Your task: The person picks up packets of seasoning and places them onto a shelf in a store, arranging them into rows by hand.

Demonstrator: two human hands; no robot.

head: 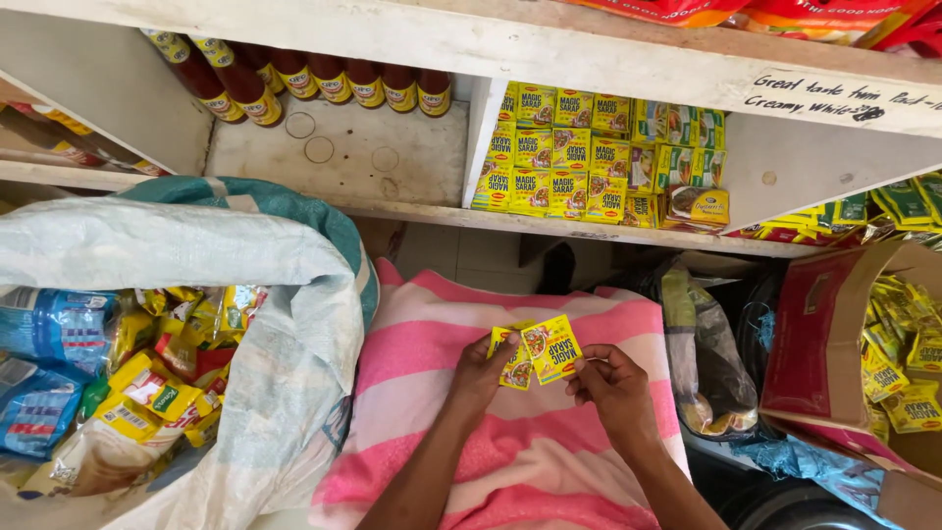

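Small yellow packets (589, 152) stand in rows on the white shelf (412, 211), right of a line of dark bottles (324, 83) with yellow labels. Both hands pinch a short strip of yellow sachets (538, 351) over a pink-and-white striped cloth (422, 334): left hand (481, 378) closed on its left end, right hand (613, 388) on the right edge. A white sack (285, 324) of mixed packets sits left, a cardboard box (834, 324) of yellow sachets right

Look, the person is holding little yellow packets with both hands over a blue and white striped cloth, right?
Not quite. The head view shows the cloth is pink and white striped, not blue. The rest holds: the left hand and right hand both hold the little yellow packets over it.
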